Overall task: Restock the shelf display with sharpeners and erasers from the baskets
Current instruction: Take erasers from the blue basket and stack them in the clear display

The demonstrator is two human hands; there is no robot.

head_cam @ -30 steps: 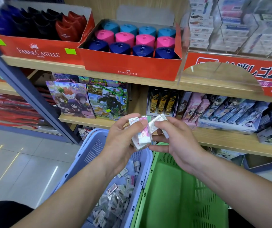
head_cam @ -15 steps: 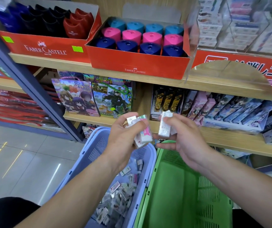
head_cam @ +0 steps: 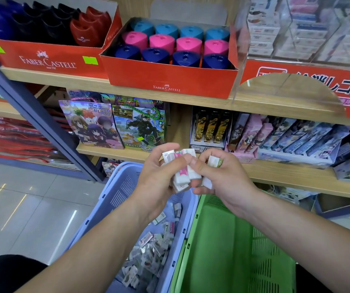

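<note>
My left hand point(head_cam: 159, 178) grips a bunch of wrapped white erasers point(head_cam: 183, 176), some with pink sleeves, above the lilac basket point(head_cam: 117, 191). My right hand point(head_cam: 224, 178) holds one white eraser with a green sleeve point(head_cam: 214, 162), and its thumb touches the bunch in my left hand. Both hands meet over the gap between the lilac basket and the green basket point(head_cam: 231, 246). Several loose erasers point(head_cam: 153, 248) lie in the lilac basket. On the top shelf stand red boxes of sharpeners point(head_cam: 174, 44) and, at right, a clear case of stacked eraser boxes point(head_cam: 296, 28).
A middle wooden shelf point(head_cam: 275, 176) behind my hands carries gift bags point(head_cam: 114, 125) and pencil cases point(head_cam: 286, 138). A dark blue shelf upright point(head_cam: 34, 121) slants at the left. Tiled floor point(head_cam: 21, 208) lies left of the baskets. The green basket's inside shows nothing.
My right hand, holding one eraser, has come back against the bunch in my left hand after drawing slightly apart. The view has shifted a little downward and closer.
</note>
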